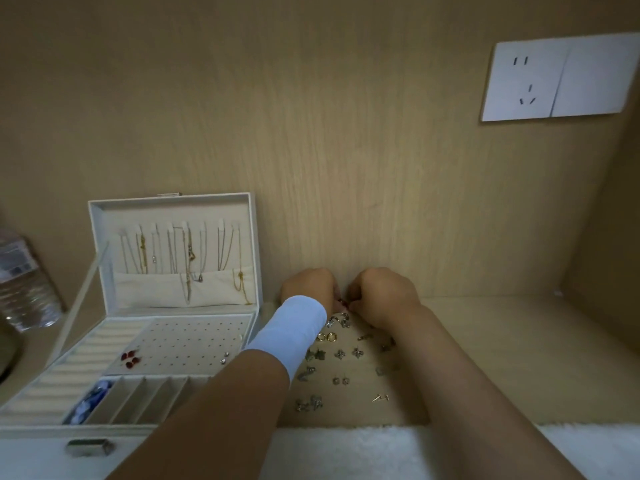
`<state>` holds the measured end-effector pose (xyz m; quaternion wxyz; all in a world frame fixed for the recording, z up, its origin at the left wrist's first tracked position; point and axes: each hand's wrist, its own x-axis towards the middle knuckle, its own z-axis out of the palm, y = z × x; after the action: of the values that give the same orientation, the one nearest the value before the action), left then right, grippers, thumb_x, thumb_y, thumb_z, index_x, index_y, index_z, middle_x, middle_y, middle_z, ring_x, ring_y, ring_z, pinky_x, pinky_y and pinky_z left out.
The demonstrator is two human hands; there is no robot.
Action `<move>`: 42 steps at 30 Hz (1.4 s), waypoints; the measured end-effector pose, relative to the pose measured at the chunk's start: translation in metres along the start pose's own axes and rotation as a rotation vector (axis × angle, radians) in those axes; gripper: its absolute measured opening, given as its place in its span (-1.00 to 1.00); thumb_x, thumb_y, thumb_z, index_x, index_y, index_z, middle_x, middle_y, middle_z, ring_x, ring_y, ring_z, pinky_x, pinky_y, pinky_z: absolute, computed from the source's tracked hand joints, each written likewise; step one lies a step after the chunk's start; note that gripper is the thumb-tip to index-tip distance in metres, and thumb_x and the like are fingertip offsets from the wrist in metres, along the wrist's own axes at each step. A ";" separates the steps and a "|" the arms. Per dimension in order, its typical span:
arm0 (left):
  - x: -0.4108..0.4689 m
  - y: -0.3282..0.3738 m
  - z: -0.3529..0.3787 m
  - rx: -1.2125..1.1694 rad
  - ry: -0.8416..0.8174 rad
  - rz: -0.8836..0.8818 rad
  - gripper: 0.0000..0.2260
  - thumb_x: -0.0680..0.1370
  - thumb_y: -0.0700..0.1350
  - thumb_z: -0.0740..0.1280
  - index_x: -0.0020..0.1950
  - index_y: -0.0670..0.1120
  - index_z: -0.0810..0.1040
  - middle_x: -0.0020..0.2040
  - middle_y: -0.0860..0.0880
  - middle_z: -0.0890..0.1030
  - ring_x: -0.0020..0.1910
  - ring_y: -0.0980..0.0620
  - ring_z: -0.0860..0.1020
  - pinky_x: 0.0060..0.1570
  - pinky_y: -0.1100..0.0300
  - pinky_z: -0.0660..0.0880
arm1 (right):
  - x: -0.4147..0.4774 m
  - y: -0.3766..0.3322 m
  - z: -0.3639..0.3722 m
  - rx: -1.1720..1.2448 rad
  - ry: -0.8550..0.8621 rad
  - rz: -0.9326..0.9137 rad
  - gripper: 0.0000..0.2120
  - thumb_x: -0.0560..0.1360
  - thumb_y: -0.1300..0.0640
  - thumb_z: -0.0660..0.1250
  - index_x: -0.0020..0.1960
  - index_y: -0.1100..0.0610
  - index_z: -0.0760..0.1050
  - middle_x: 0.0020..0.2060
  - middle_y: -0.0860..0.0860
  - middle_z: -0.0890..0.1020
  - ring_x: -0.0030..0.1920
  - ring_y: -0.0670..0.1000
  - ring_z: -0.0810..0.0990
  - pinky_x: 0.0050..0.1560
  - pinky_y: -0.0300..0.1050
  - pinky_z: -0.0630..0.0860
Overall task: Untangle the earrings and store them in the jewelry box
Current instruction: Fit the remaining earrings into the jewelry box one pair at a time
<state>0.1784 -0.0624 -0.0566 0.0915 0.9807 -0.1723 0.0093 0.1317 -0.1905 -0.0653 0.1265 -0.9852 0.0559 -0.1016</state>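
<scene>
Several small metal earrings point(341, 362) lie spread on the wooden shelf between my forearms. My left hand point(309, 285) and my right hand point(382, 292) are side by side at the back of the shelf, fingers curled, pinching a small red earring point(343, 301) between them. A white band wraps my left wrist. The open white jewelry box point(173, 393) stands to the left. Red earrings point(131, 359) and a silver stud point(225, 357) sit on its perforated panel. Necklaces hang in its lid point(175, 252).
A clear water bottle point(24, 282) stands at the far left. A white wall socket point(557, 79) is on the back panel, upper right. White fluffy fabric point(346, 452) lines the shelf's near edge. The wooden side wall closes the right.
</scene>
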 end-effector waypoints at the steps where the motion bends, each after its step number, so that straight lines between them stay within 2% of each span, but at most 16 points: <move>1: -0.002 0.000 -0.001 -0.022 0.014 -0.010 -0.84 0.49 0.05 0.41 -0.01 0.03 0.69 -0.01 0.01 0.67 -0.05 -0.08 0.62 0.04 0.10 0.57 | 0.000 0.001 -0.001 0.029 -0.008 0.013 -0.83 0.47 -0.01 0.37 0.00 -0.03 0.69 -0.02 0.02 0.69 0.02 0.11 0.64 -0.11 -0.16 0.45; 4: -0.007 -0.001 -0.012 -0.135 0.041 -0.035 -0.88 0.50 0.00 0.36 -0.05 0.02 0.65 -0.03 0.01 0.66 -0.05 -0.09 0.61 0.04 0.09 0.56 | 0.001 0.002 -0.007 0.190 -0.036 0.057 -0.88 0.45 0.01 0.41 -0.06 -0.03 0.69 -0.10 -0.05 0.70 -0.04 0.05 0.66 -0.10 -0.16 0.51; 7: -0.019 -0.008 -0.032 -0.289 0.097 -0.019 -0.89 0.48 -0.11 0.34 -0.04 0.00 0.63 -0.01 0.01 0.65 -0.02 -0.07 0.60 0.07 0.11 0.54 | 0.003 -0.002 -0.018 0.477 -0.044 0.033 -0.95 0.40 0.10 0.50 -0.13 0.01 0.69 -0.18 -0.08 0.71 -0.12 -0.06 0.67 -0.03 -0.11 0.60; 10: -0.035 -0.021 -0.052 -0.435 0.189 0.035 -0.85 0.50 -0.13 0.38 0.04 0.04 0.63 -0.02 0.03 0.63 -0.01 0.03 0.57 0.05 0.24 0.46 | -0.004 -0.018 -0.037 0.776 -0.080 0.005 -0.91 0.48 0.29 0.45 -0.06 0.13 0.66 -0.27 0.01 0.68 -0.39 -0.07 0.56 -0.33 -0.16 0.53; 13: -0.059 -0.035 -0.072 -0.559 0.237 0.103 -0.83 0.54 -0.13 0.37 0.05 0.10 0.67 -0.09 0.12 0.62 -0.06 0.17 0.55 0.02 0.32 0.40 | -0.017 -0.040 -0.059 0.956 -0.155 -0.054 -0.86 0.54 0.33 0.40 0.10 0.29 0.63 -0.29 0.04 0.64 -0.47 -0.08 0.49 -0.48 -0.25 0.43; 15: -0.075 -0.049 -0.083 -0.629 0.259 0.129 -0.84 0.54 -0.12 0.38 -0.03 0.13 0.69 -0.11 0.14 0.66 -0.08 0.22 0.57 0.04 0.30 0.46 | -0.025 -0.053 -0.071 0.953 -0.199 -0.102 -0.84 0.56 0.26 0.40 0.12 0.25 0.66 -0.25 0.03 0.66 -0.48 -0.09 0.49 -0.52 -0.34 0.35; 18: -0.102 -0.072 -0.095 -0.797 0.245 0.102 -0.87 0.55 -0.14 0.38 0.02 0.03 0.70 -0.15 0.00 0.70 -0.20 0.14 0.61 -0.05 0.19 0.56 | -0.036 -0.075 -0.080 0.927 -0.261 -0.171 -0.86 0.58 0.15 0.38 0.08 0.11 0.70 -0.19 -0.02 0.71 -0.39 -0.05 0.52 -0.48 -0.29 0.29; 21: -0.129 -0.096 -0.105 -0.905 0.223 0.097 -0.87 0.55 -0.18 0.39 0.02 0.00 0.68 -0.15 -0.01 0.71 -0.23 0.12 0.64 -0.19 0.30 0.56 | -0.048 -0.100 -0.082 0.945 -0.335 -0.221 -0.85 0.60 0.12 0.36 0.08 0.08 0.70 -0.16 -0.03 0.71 -0.36 -0.06 0.51 -0.44 -0.25 0.25; 25: -0.157 -0.131 -0.108 -1.001 0.238 0.064 -0.87 0.52 -0.21 0.41 0.04 -0.04 0.63 -0.09 -0.08 0.70 -0.21 0.09 0.64 -0.19 0.32 0.56 | -0.064 -0.134 -0.074 1.000 -0.346 -0.214 -0.85 0.58 0.11 0.39 0.10 0.11 0.68 -0.13 0.03 0.67 -0.38 -0.07 0.51 -0.46 -0.25 0.28; 27: -0.167 -0.150 -0.107 -1.046 0.251 0.036 -0.87 0.52 -0.21 0.42 0.03 -0.04 0.62 -0.08 -0.08 0.71 -0.20 0.09 0.64 -0.17 0.28 0.56 | -0.072 -0.148 -0.068 0.996 -0.364 -0.225 -0.86 0.57 0.11 0.41 0.10 0.09 0.67 -0.19 0.05 0.64 -0.42 -0.08 0.49 -0.49 -0.26 0.30; 29: -0.175 -0.166 -0.104 -1.077 0.259 0.035 -0.87 0.52 -0.22 0.42 0.03 -0.05 0.62 -0.07 -0.07 0.71 -0.16 0.04 0.65 -0.12 0.19 0.55 | -0.080 -0.160 -0.063 0.984 -0.368 -0.246 -0.87 0.57 0.13 0.41 0.10 0.10 0.67 -0.33 -0.03 0.63 -0.48 -0.11 0.47 -0.52 -0.28 0.33; 31: -0.184 -0.179 -0.101 -1.125 0.259 0.047 -0.87 0.52 -0.25 0.40 0.04 -0.08 0.61 -0.06 -0.08 0.72 -0.13 0.02 0.65 -0.10 0.22 0.58 | -0.085 -0.169 -0.058 0.985 -0.347 -0.248 -0.86 0.58 0.17 0.40 0.11 0.13 0.65 -0.45 -0.15 0.60 -0.53 -0.13 0.43 -0.55 -0.31 0.32; 32: -0.187 -0.185 -0.100 -1.149 0.254 0.049 -0.86 0.53 -0.26 0.39 0.06 -0.10 0.61 -0.05 -0.08 0.72 -0.13 0.03 0.65 -0.10 0.25 0.58 | -0.087 -0.173 -0.055 1.000 -0.342 -0.249 -0.86 0.58 0.18 0.39 0.12 0.13 0.65 -0.45 -0.17 0.59 -0.53 -0.12 0.42 -0.55 -0.31 0.31; 35: -0.194 -0.198 -0.098 -1.128 0.251 0.059 -0.82 0.52 -0.26 0.40 0.09 -0.08 0.62 -0.04 -0.06 0.73 -0.08 0.06 0.67 -0.06 0.31 0.58 | -0.094 -0.187 -0.048 1.011 -0.346 -0.280 -0.81 0.58 0.19 0.39 0.16 0.03 0.65 -0.30 -0.09 0.63 -0.48 -0.07 0.44 -0.52 -0.29 0.35; 37: -0.195 -0.205 -0.098 -1.094 0.278 0.052 -0.82 0.51 -0.25 0.42 0.06 -0.05 0.66 -0.05 -0.03 0.73 -0.05 0.07 0.67 -0.09 0.36 0.56 | -0.097 -0.195 -0.045 0.975 -0.355 -0.307 -0.83 0.57 0.18 0.39 0.10 -0.01 0.68 -0.25 -0.06 0.67 -0.48 -0.08 0.46 -0.49 -0.28 0.40; 42: -0.194 -0.218 -0.097 -0.990 0.333 0.063 -0.83 0.51 -0.25 0.44 0.06 -0.07 0.69 -0.02 0.05 0.71 -0.01 0.14 0.65 -0.04 0.42 0.52 | -0.095 -0.218 -0.045 0.951 -0.412 -0.328 -0.88 0.55 0.21 0.42 0.07 0.11 0.69 -0.27 -0.03 0.71 -0.53 -0.03 0.46 -0.49 -0.26 0.41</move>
<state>0.0711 0.2217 -0.0089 0.5702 0.7995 -0.1686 0.0851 0.0478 0.0214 0.0163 0.5493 -0.8145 -0.1767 0.0609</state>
